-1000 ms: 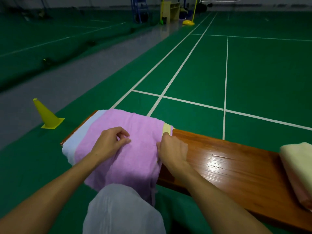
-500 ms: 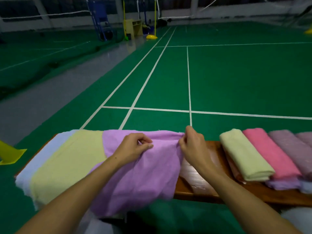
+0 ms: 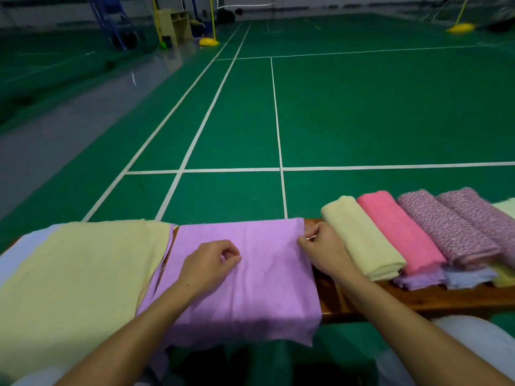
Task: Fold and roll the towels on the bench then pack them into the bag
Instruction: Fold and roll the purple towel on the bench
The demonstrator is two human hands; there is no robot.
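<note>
Head view, looking down over a wooden counter (image 3: 459, 298) running across the lower part of the frame, with green court floor (image 3: 362, 112) and white lines beyond.

Lower centre: a purple towel (image 3: 250, 291) spread flat across the counter, near edge hanging over the front. Left hand (image 3: 207, 264) resting on the middle of it, fingers curled, thumb and forefinger pinching the cloth. Right hand (image 3: 323, 247) at the towel's right edge near the far corner, fingertips closed on that edge in a pinch.

Lower left: a pale yellow towel (image 3: 75, 285) lying open, touching and slightly overlapped by the purple one, with a light blue towel (image 3: 22, 252) showing from beneath along its left side.

Right of the frame: folded towels side by side on the counter. Nearest the right hand a cream one (image 3: 362, 240), then a pink one (image 3: 398, 232), then two speckled mauve ones (image 3: 446, 227). Under them, ends of lilac, blue and yellow cloth sticking out toward the front edge. Another pale piece cut off by the right border.

Bottom right corner: light grey cloth over a knee (image 3: 479, 346).

Upper left, far off: a blue frame (image 3: 111, 23), a pale yellow cabinet (image 3: 174, 26) and yellow post bases (image 3: 209, 41). No bag in view.
</note>
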